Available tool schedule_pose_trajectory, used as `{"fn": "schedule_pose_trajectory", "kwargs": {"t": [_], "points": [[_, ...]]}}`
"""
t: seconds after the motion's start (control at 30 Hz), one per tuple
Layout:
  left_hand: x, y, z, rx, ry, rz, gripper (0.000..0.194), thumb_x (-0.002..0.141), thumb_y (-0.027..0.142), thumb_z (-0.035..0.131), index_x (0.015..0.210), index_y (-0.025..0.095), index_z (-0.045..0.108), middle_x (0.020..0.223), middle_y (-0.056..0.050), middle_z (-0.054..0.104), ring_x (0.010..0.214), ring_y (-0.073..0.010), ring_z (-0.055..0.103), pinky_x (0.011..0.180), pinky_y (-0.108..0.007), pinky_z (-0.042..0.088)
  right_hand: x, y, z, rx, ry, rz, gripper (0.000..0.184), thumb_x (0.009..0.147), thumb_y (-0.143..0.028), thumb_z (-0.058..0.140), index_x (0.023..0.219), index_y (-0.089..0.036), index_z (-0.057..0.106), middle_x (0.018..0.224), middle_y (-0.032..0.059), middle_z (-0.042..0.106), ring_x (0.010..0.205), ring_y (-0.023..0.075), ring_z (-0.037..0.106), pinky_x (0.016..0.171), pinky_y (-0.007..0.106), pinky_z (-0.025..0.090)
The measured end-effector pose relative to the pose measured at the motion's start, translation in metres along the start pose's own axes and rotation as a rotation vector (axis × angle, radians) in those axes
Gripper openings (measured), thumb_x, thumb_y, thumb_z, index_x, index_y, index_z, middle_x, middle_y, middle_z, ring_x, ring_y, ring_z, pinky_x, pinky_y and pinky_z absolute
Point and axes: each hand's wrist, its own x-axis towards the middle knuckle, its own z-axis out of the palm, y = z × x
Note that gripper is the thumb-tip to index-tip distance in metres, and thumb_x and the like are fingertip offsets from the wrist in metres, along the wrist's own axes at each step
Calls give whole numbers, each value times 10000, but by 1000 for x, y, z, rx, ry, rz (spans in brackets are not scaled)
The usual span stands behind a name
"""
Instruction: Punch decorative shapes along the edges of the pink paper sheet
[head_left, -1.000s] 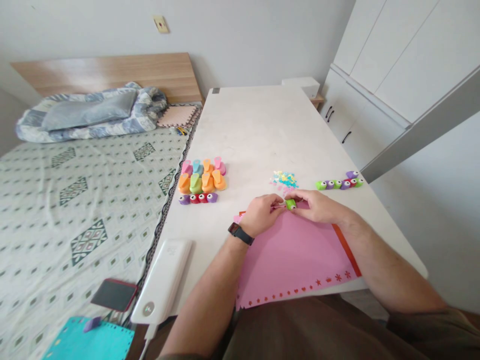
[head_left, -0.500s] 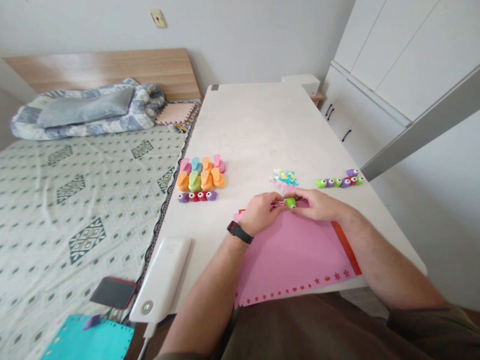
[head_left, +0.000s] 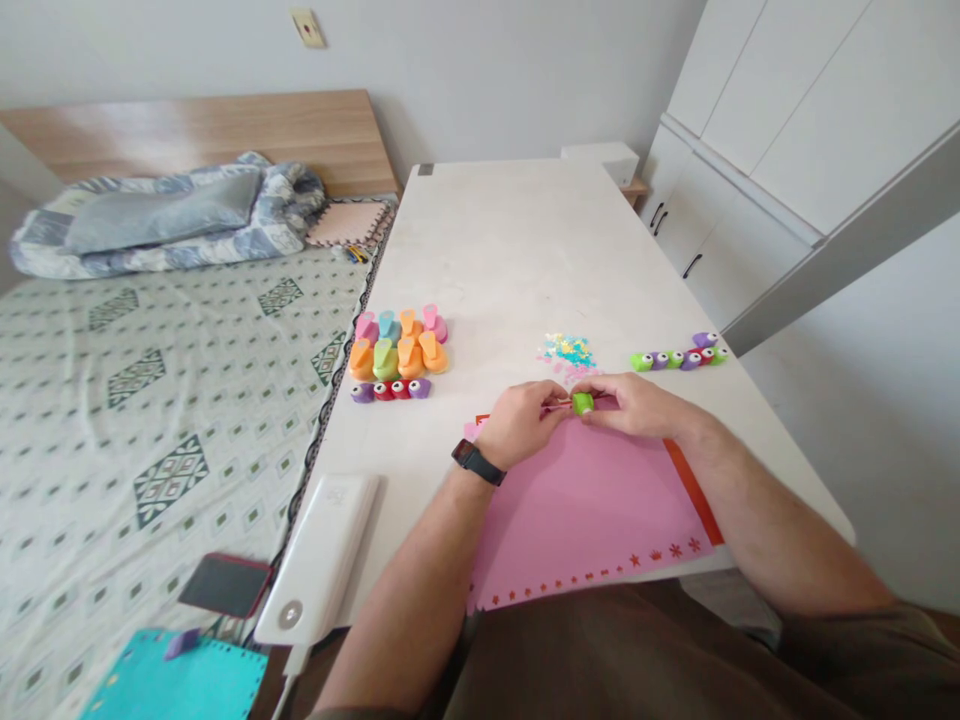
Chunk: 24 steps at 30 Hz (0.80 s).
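A small green craft punch (head_left: 582, 403) sits at the far edge of a pink sheet of paper (head_left: 577, 500), with my right hand (head_left: 634, 405) closed around it. My left hand (head_left: 521, 420), a black watch on its wrist, pinches the sheet's far edge just left of the punch. Small cut-out shapes, among them stars and flowers, run along the sheet's near edge, and an orange-red layer (head_left: 694, 490) shows through them and along the right side. Beyond the hands lies a pile of blue, yellow and pink paper bits (head_left: 568, 350).
Several larger lever punches (head_left: 397, 345) and small punches (head_left: 391, 390) stand in rows at the left; more small punches (head_left: 679, 358) line the right. A white power bank (head_left: 319, 560) with a cable lies at the table's left edge. On the bed are a phone (head_left: 225, 585) and turquoise paper (head_left: 180, 680).
The green punch has tipped slightly between the fingers, its white top showing less. Both hands stay in nearly the same place; the view has shifted a little.
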Motion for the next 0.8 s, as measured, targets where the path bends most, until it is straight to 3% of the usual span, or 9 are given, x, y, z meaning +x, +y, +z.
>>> {"fn": "schedule_pose_trajectory", "kwargs": {"t": [0.8], "points": [[-2,-3,3,12,1,24,161,932,291,660,1058,202,711,965,-47,767,886,-185,717,781,-284,552,-3,6,8,-5,50,45,239,797,-229,708,1035,-230,740,997,22,760,945,239,695,892,349,530]]}}
